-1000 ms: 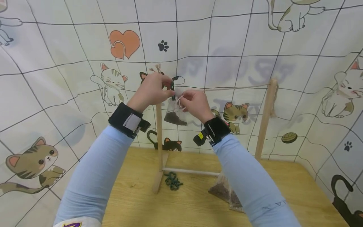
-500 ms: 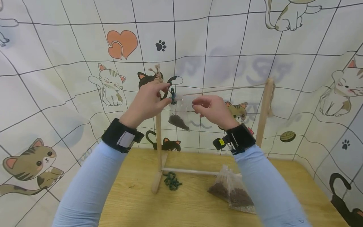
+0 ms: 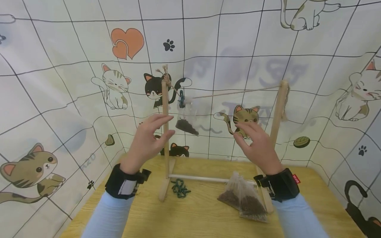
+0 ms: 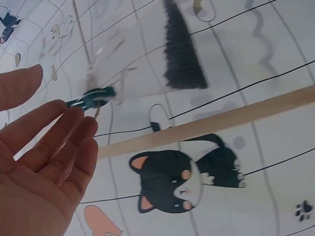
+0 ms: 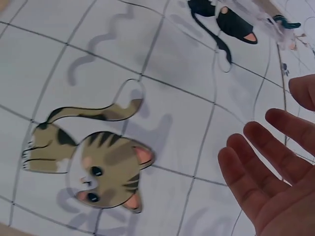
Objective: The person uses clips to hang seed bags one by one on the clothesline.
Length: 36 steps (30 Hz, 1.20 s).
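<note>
Head view gives us the clear hanging bag (image 3: 187, 125), its dark filling sunk into the lower end, and we take that bag as our landmark for everything else. Right at its top we find a green clip (image 3: 182, 99), set on the thin rope (image 3: 235, 93) that runs off to the bag's right, up to the right post (image 3: 279, 112); the left post (image 3: 165, 102) stands near the bag on its other side. We see the left hand (image 3: 150, 140) below and to the left of the bag, in front of that post — thumb apart from the fingers, which are loosely extended and hold nothing. The right hand (image 3: 257, 145) is below and to the right of the bag, well apart from it; its fingers are spread and lightly bent, the thumb away from them, the palm holding nothing. In the left wrist view we find the clip just past the left fingertips, though we cannot judge the gap there. Directly beneath the bag, on the wooden table (image 3: 205, 215), lies a small heap of green clips (image 3: 180, 188); below and to the bag's right rest two filled bags (image 3: 252, 206) — side by side and touching.
</note>
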Available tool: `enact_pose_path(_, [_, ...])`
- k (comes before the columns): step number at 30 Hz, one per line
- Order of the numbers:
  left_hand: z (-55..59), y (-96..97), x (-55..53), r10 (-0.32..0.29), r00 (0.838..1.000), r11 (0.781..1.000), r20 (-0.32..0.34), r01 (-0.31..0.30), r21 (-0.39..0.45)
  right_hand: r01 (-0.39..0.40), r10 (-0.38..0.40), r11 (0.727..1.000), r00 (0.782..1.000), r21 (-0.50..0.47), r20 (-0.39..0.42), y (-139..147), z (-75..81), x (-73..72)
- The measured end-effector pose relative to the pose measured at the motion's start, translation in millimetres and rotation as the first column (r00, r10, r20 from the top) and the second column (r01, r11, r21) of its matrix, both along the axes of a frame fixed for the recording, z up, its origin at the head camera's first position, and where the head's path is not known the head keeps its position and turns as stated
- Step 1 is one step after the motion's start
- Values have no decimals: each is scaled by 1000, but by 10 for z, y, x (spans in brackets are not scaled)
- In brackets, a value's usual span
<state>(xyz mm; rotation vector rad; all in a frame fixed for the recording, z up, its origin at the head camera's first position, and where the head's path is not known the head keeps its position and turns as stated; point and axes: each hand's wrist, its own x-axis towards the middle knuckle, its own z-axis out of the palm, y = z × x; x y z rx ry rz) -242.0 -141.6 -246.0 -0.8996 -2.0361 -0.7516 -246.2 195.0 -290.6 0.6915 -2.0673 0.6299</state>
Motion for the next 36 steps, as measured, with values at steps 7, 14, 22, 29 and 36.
enact_pose_path(7, [-537, 85, 91, -10, 998, 996, 63, 5, 85, 70, -70, 997, 997, -34, -8, 112, -444, 90])
enact_pose_path(14, [-1028, 193, 152, 50, 992, 991, 115, -63, 118, 122, -122, 991, 993, -48, 8, 163, -855, 148])
enact_pose_path(22, [-1483, 296, 133, 85, 987, 991, 134, -98, 92, 157, -151, 984, 985, -80, 83, 154, -1248, 236])
enact_pose_path(29, [-1801, 354, 135, 138, 971, 986, 193, -152, 63, 193, -174, 977, 968, -90, 183, 139, -1516, 299])
enact_pose_path(36, [-1867, 360, 118, 165, 954, 982, 250, -181, 44, 190, -169, 979, 960, -77, 225, 82, -1713, 307])
